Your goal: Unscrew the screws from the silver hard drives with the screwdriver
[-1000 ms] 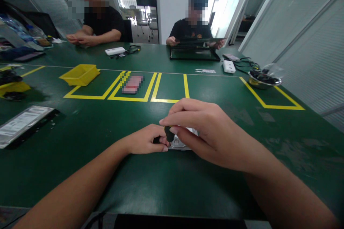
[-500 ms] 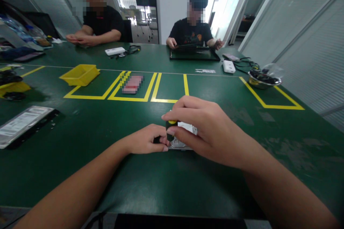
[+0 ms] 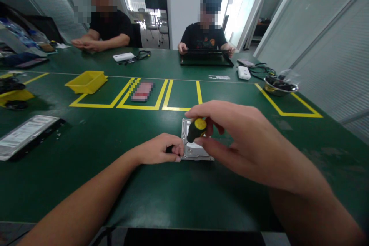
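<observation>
A silver hard drive (image 3: pixel 201 154) with a white label lies flat on the green table in front of me. My left hand (image 3: pixel 157 149) rests at its left edge, fingers curled and closed against it. A stubby black-and-yellow screwdriver (image 3: pixel 196 130) is pinched by the handle between the thumb and fingers of my right hand (image 3: pixel 245 142), above the drive. Its handle leans to the right, while the thin shaft points down toward the drive's left side near my left fingertips. Those fingertips hide where the tip ends.
Another, larger-looking drive (image 3: pixel 27 134) lies at left, small bits beside it. Beyond are a yellow bin (image 3: pixel 87 82), a pinkish phone-like object (image 3: pixel 143 91), and a metal bowl (image 3: pixel 280 86) of dark items. Opposite sit two people, one holding a dark panel (image 3: pixel 206 58).
My right hand has shifted right, and the screwdriver has gone from nearly upright to tilted with its handle to the right. More of the drive shows. My left hand has hardly moved.
</observation>
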Action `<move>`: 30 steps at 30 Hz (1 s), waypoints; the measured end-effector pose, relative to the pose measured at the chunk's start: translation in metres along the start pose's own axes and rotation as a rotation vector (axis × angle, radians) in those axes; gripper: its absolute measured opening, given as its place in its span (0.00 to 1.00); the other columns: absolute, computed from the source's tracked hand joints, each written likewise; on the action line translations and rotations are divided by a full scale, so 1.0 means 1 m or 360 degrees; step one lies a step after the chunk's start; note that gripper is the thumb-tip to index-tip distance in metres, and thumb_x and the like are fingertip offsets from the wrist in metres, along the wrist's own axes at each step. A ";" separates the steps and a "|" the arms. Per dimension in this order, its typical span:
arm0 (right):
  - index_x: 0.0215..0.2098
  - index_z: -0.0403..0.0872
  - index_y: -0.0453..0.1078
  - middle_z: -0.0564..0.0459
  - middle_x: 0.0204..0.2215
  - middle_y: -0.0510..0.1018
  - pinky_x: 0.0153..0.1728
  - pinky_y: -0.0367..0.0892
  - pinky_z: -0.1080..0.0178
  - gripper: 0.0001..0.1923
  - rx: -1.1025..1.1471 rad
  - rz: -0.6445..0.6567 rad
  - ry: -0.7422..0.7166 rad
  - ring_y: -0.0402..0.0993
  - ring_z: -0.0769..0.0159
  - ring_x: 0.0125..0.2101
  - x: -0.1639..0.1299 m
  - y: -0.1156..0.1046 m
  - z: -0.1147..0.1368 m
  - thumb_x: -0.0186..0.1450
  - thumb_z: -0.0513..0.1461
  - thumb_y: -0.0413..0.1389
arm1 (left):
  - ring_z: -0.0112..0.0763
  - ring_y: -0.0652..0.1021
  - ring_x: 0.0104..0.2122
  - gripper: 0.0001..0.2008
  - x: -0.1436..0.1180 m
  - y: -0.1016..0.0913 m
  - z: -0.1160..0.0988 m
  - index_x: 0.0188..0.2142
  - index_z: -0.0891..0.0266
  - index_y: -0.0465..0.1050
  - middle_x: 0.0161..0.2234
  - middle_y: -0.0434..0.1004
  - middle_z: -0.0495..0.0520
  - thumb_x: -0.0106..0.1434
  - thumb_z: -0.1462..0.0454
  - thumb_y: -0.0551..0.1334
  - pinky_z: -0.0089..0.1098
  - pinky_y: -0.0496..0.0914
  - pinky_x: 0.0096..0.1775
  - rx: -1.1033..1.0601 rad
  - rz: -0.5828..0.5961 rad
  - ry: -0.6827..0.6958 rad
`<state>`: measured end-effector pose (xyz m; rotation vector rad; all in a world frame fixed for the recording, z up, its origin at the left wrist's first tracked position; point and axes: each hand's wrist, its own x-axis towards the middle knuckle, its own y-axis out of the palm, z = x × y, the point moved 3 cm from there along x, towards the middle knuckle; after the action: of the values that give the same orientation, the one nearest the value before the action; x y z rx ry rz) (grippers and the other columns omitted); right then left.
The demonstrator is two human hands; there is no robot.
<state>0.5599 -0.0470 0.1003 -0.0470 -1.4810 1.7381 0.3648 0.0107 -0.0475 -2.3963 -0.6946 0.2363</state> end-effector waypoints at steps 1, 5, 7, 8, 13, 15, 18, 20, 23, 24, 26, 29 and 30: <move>0.54 0.46 0.68 0.53 0.43 0.75 0.40 0.64 0.66 0.16 -0.0059 -0.0036 0.0031 0.71 0.67 0.39 -0.002 -0.006 0.003 0.68 0.36 0.56 | 0.28 0.73 0.32 0.04 0.000 0.000 0.000 0.36 0.63 0.73 0.32 0.73 0.48 0.61 0.66 0.65 0.28 0.66 0.37 -0.0023 0.0003 0.0004; 0.46 0.48 0.71 0.53 0.41 0.75 0.37 0.65 0.66 0.09 -0.0342 -0.0160 0.0107 0.71 0.66 0.38 -0.009 -0.026 0.019 0.67 0.36 0.56 | 0.27 0.72 0.32 0.05 0.000 0.001 0.002 0.34 0.63 0.72 0.31 0.71 0.47 0.60 0.67 0.66 0.28 0.66 0.36 -0.0050 0.0009 -0.0015; 0.45 0.48 0.70 0.52 0.42 0.75 0.37 0.65 0.65 0.08 -0.0498 -0.0240 0.0138 0.72 0.64 0.38 -0.013 -0.033 0.026 0.67 0.35 0.54 | 0.26 0.72 0.32 0.05 0.000 0.001 0.002 0.34 0.63 0.71 0.31 0.71 0.46 0.60 0.66 0.67 0.28 0.65 0.36 -0.0050 0.0013 -0.0021; 0.44 0.48 0.70 0.52 0.41 0.75 0.36 0.64 0.64 0.08 -0.0573 -0.0281 0.0154 0.72 0.64 0.37 -0.015 -0.035 0.027 0.67 0.35 0.53 | 0.26 0.72 0.32 0.05 0.000 0.001 0.002 0.34 0.63 0.71 0.31 0.71 0.46 0.59 0.66 0.67 0.28 0.65 0.36 -0.0046 0.0012 -0.0020; 0.47 0.45 0.69 0.51 0.36 0.76 0.29 0.60 0.64 0.11 -0.0888 -0.0255 0.0318 0.71 0.63 0.32 -0.028 -0.028 0.013 0.66 0.34 0.54 | 0.26 0.72 0.32 0.07 -0.001 0.002 0.002 0.34 0.63 0.71 0.31 0.71 0.46 0.58 0.66 0.68 0.28 0.65 0.35 -0.0028 0.0002 -0.0017; 0.50 0.44 0.67 0.48 0.41 0.76 0.27 0.58 0.63 0.14 -0.0969 -0.0110 0.0428 0.70 0.64 0.31 -0.035 -0.014 -0.002 0.65 0.33 0.53 | 0.27 0.72 0.32 0.07 -0.001 0.001 0.001 0.34 0.63 0.72 0.31 0.71 0.47 0.58 0.65 0.68 0.28 0.66 0.36 -0.0023 0.0005 -0.0015; 0.50 0.42 0.66 0.45 0.44 0.75 0.26 0.58 0.63 0.14 -0.1069 0.0065 0.0566 0.71 0.63 0.31 -0.047 0.011 -0.027 0.66 0.30 0.51 | 0.27 0.73 0.33 0.07 0.000 0.001 0.000 0.35 0.63 0.72 0.32 0.72 0.48 0.58 0.65 0.68 0.29 0.66 0.37 -0.0026 0.0015 -0.0019; 0.45 0.43 0.67 0.46 0.42 0.75 0.26 0.59 0.62 0.10 -0.1178 0.0144 0.0662 0.71 0.62 0.31 -0.057 0.028 -0.045 0.67 0.31 0.50 | 0.28 0.73 0.33 0.07 0.000 0.001 0.000 0.35 0.63 0.72 0.33 0.72 0.48 0.58 0.64 0.68 0.29 0.66 0.37 -0.0030 0.0017 -0.0022; 0.41 0.43 0.67 0.46 0.41 0.75 0.29 0.61 0.62 0.07 -0.1264 0.0213 0.0711 0.72 0.61 0.32 -0.073 0.048 -0.066 0.67 0.30 0.49 | 0.27 0.72 0.33 0.07 0.001 0.001 0.000 0.34 0.64 0.72 0.32 0.72 0.48 0.58 0.65 0.68 0.29 0.66 0.36 -0.0037 0.0011 -0.0015; 0.41 0.43 0.67 0.45 0.42 0.75 0.31 0.62 0.62 0.08 -0.1276 0.0233 0.0704 0.73 0.61 0.33 -0.078 0.053 -0.071 0.67 0.30 0.49 | 0.27 0.72 0.33 0.07 0.001 0.001 0.001 0.34 0.64 0.72 0.32 0.72 0.48 0.58 0.65 0.68 0.29 0.66 0.36 -0.0041 0.0009 -0.0012; 0.42 0.42 0.68 0.45 0.43 0.75 0.33 0.64 0.62 0.09 -0.1288 0.0269 0.0690 0.73 0.61 0.35 -0.086 0.061 -0.080 0.68 0.29 0.48 | 0.27 0.72 0.33 0.07 0.001 0.001 0.001 0.34 0.64 0.72 0.32 0.72 0.48 0.58 0.64 0.68 0.28 0.66 0.36 -0.0046 0.0011 -0.0012; 0.45 0.43 0.67 0.44 0.47 0.74 0.36 0.66 0.63 0.10 -0.1249 0.0334 0.0628 0.74 0.61 0.38 -0.094 0.072 -0.086 0.68 0.29 0.48 | 0.27 0.72 0.33 0.07 0.001 0.002 0.002 0.34 0.64 0.72 0.32 0.72 0.48 0.59 0.64 0.68 0.29 0.66 0.36 -0.0042 0.0016 -0.0019; 0.45 0.43 0.67 0.44 0.47 0.74 0.37 0.66 0.63 0.10 -0.1230 0.0363 0.0622 0.74 0.61 0.38 -0.096 0.075 -0.087 0.68 0.29 0.49 | 0.27 0.72 0.33 0.07 0.001 0.002 0.002 0.34 0.64 0.72 0.32 0.72 0.48 0.59 0.64 0.68 0.29 0.66 0.36 -0.0043 0.0014 -0.0020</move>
<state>0.6256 -0.0315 -0.0332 -0.9301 -1.7926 1.1264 0.3654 0.0110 -0.0500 -2.4258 -0.6973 0.2478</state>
